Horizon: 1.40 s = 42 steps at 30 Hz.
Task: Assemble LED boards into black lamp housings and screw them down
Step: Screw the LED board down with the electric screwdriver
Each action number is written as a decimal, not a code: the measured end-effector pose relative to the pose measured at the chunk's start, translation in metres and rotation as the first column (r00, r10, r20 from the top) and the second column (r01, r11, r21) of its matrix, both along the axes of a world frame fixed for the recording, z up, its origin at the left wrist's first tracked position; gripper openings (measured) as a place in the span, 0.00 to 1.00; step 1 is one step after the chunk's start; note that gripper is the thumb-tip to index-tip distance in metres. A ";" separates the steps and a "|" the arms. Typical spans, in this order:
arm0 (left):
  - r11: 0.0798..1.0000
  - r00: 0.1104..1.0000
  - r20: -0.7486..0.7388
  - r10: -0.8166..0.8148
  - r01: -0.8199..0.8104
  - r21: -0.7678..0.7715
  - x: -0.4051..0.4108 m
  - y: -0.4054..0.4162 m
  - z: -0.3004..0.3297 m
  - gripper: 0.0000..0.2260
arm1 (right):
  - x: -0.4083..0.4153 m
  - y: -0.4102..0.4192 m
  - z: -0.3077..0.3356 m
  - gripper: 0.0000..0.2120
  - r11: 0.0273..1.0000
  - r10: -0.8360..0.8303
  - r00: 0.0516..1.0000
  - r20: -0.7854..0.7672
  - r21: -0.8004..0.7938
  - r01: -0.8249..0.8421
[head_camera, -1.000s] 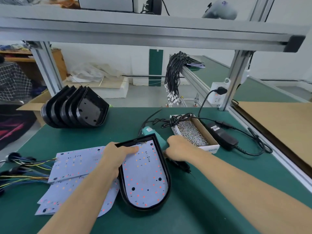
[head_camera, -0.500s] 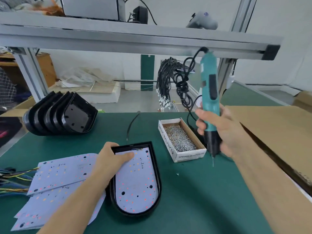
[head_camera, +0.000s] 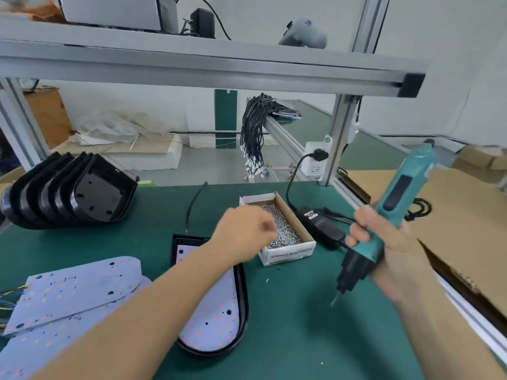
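Left hand (head_camera: 244, 229) over screw box (head_camera: 288, 242), fingers curled, blurred; whether pinching screw, cannot tell. Screws tiny, slippery: pinch one. Right hand (head_camera: 384, 242) grips electric screwdriver (head_camera: 389, 215) mid-body. LED board (head_camera: 214, 311), thin and probably fragile, seated in black housing (head_camera: 242, 297).

On the bench (head_camera: 288, 325), the housing (head_camera: 242, 297) holding a board (head_camera: 216, 311) lies centre; spare boards (head_camera: 76, 286) to its left, stacked housings (head_camera: 71, 193) behind those, screw box (head_camera: 285, 250) right of centre.
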<state>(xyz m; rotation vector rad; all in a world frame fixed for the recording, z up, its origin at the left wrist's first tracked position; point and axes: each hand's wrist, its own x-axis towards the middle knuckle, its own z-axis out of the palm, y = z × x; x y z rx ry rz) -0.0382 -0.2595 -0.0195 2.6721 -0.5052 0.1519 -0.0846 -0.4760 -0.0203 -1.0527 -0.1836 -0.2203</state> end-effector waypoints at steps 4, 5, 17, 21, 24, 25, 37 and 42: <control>0.964 0.963 -0.212 -0.167 0.205 0.171 0.022 -0.022 -0.004 0.09 | 0.002 0.004 -0.002 0.11 0.996 -0.091 0.995 -0.048 -0.007 0.090; 0.947 0.952 -0.239 -0.189 0.241 0.213 0.026 -0.021 -0.006 0.10 | 0.002 0.003 -0.001 0.12 0.996 -0.084 0.995 -0.050 -0.011 0.084; 0.989 0.994 -0.075 -0.082 0.090 0.114 0.069 -0.009 -0.009 0.05 | -0.003 0.016 -0.004 0.10 0.999 -0.054 0.995 -0.079 -0.006 0.054; 0.967 0.982 -0.179 -0.056 0.098 0.235 0.079 -0.017 -0.023 0.10 | -0.004 0.023 -0.002 0.09 0.999 -0.049 0.997 -0.060 -0.001 0.049; 0.974 0.989 -0.145 -0.001 0.033 0.223 0.081 -0.020 -0.033 0.08 | -0.004 0.029 -0.001 0.08 0.999 -0.040 0.998 -0.045 0.008 0.040; 0.977 0.992 -0.125 0.018 0.009 0.212 0.081 -0.021 -0.034 0.07 | -0.004 0.030 -0.001 0.08 0.999 -0.038 0.998 -0.043 0.013 0.038; 0.885 0.962 -0.224 0.159 -0.239 -0.398 0.067 -0.004 -0.031 0.04 | 0.002 0.047 0.003 0.12 0.999 -0.042 0.998 -0.053 0.011 0.042; 0.734 0.940 -0.322 0.114 -0.298 -0.611 0.061 -0.007 -0.029 0.06 | 0.002 0.050 0.009 0.14 0.999 -0.040 0.998 -0.048 0.007 0.041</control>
